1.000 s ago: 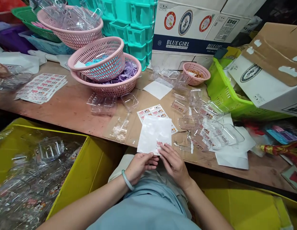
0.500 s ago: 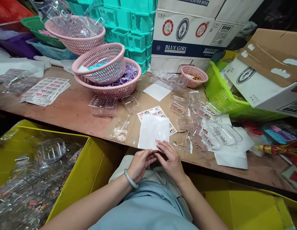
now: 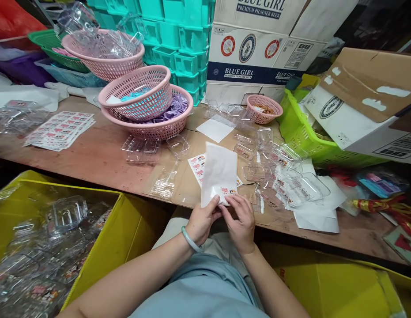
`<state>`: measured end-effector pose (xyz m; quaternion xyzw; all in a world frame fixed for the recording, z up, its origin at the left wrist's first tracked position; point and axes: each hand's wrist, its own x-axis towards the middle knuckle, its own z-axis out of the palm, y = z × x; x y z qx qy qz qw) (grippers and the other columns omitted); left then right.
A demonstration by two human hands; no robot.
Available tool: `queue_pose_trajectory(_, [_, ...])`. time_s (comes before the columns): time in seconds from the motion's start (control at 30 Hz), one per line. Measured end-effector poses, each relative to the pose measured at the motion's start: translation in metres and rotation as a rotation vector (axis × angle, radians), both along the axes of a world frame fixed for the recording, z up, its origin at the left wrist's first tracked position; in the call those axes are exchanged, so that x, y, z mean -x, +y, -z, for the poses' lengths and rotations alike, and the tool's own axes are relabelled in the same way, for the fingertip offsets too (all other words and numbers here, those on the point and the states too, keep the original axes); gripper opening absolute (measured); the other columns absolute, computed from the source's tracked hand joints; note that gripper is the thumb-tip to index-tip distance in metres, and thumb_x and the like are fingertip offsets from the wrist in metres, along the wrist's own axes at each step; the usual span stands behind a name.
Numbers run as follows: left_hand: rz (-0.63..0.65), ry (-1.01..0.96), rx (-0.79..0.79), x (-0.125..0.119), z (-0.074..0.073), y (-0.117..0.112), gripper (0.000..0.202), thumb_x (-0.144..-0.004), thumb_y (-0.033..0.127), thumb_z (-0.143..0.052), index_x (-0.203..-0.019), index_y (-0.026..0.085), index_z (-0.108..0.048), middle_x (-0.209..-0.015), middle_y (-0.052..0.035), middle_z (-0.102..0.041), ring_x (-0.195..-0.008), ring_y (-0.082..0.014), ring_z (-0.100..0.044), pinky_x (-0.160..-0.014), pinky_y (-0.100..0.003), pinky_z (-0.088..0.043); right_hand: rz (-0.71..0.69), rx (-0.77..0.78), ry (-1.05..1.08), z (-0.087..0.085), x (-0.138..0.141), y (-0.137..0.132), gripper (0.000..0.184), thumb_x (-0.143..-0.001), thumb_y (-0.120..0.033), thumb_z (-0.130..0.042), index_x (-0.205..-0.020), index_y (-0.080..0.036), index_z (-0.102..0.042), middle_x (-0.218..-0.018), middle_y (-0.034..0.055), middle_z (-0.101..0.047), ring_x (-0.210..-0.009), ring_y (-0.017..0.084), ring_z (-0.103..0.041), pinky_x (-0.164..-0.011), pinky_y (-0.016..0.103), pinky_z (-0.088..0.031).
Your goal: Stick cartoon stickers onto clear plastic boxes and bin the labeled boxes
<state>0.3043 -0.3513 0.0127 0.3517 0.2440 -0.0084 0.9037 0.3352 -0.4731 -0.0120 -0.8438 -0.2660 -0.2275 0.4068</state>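
Both hands meet at the near edge of a white sticker sheet [image 3: 220, 170], mostly blank, with a printed sticker at its lower right corner. My left hand [image 3: 202, 221] pinches the bottom edge between thumb and fingers; a pale bangle circles that wrist. My right hand [image 3: 240, 218] has thumb and fingers closed at the corner by the printed sticker [image 3: 229, 191]. Beneath the held sheet, a printed sticker sheet [image 3: 196, 167] lies on flattened cardboard. Clear plastic boxes [image 3: 254, 172] are scattered to the right, some bearing stickers.
Pink baskets [image 3: 148, 128] with purple and blue pieces stand at the back left. A yellow bin [image 3: 126, 221] of clear boxes is at lower left. Sticker sheets [image 3: 61, 128] lie on the left table. A small pink basket [image 3: 264, 110], a green crate [image 3: 294, 117] and beer cartons [image 3: 248, 48] stand behind.
The white sheet has been lifted and turned, its near edge now in my fingers. The sticker at its corner shows more fully. The view has shifted slightly.
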Motion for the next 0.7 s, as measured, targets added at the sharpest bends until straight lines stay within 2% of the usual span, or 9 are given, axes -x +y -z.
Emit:
queue_pose_trajectory(0.17, [0.043, -0.074, -0.016, -0.010, -0.002, -0.004, 0.038, -0.070, 0.035, -0.080, -0.097, 0.010, -0.073, -0.102, -0.0142, -0.073, -0.099, -0.0256, -0.068, -0.087, -0.035, -0.056, 0.031, -0.056, -0.020, 0.010, -0.010, -0.001, 0.020, -0.087, -0.016, -0.060, -0.104, -0.022, -0.070, -0.101, 0.0066, -0.072, -0.098, 0.022, -0.066, -0.100, 0.048, -0.045])
queue_pose_trajectory(0.3, [0.052, -0.012, -0.027, -0.013, 0.001, -0.004, 0.040, -0.068, 0.035, -0.082, -0.098, 0.009, -0.073, -0.104, -0.0150, -0.072, -0.095, -0.0245, -0.068, -0.083, -0.033, -0.056, 0.078, -0.161, 0.081, 0.008, -0.016, -0.006, 0.016, -0.089, -0.018, -0.057, -0.097, -0.021, -0.070, -0.096, 0.0062, -0.074, -0.090, 0.020, -0.069, -0.100, 0.047, -0.046])
queue_pose_trajectory(0.5, [0.037, 0.008, -0.006, -0.017, 0.001, -0.005, 0.041, -0.067, 0.033, -0.082, -0.100, 0.010, -0.072, -0.105, -0.0144, -0.072, -0.098, -0.0238, -0.067, -0.083, -0.031, -0.056, -0.040, -0.084, 0.060, 0.008, -0.016, -0.007, 0.027, -0.084, -0.019, -0.065, -0.112, -0.021, -0.068, -0.111, 0.0089, -0.071, -0.106, 0.022, -0.064, -0.100, 0.045, -0.046])
queue_pose_trajectory(0.6, [0.048, -0.014, -0.001, -0.019, 0.000, -0.006, 0.041, -0.066, 0.031, -0.083, -0.098, 0.009, -0.072, -0.106, -0.0144, -0.072, -0.102, -0.0254, -0.066, -0.089, -0.035, -0.055, -0.035, -0.166, 0.116, 0.007, -0.015, -0.005, 0.022, -0.087, -0.018, -0.061, -0.105, -0.023, -0.071, -0.106, 0.0075, -0.072, -0.101, 0.021, -0.066, -0.098, 0.043, -0.048])
queue_pose_trajectory(0.7, [0.068, -0.023, -0.005, -0.020, 0.001, -0.006, 0.038, -0.068, 0.028, -0.081, -0.098, 0.009, -0.071, -0.107, -0.0144, -0.071, -0.101, -0.0251, -0.066, -0.089, -0.036, -0.055, -0.013, -0.330, 0.309, 0.006, -0.016, -0.001, 0.014, -0.084, -0.023, -0.064, -0.093, -0.022, -0.075, -0.100, 0.0066, -0.073, -0.097, 0.021, -0.067, -0.097, 0.043, -0.048])
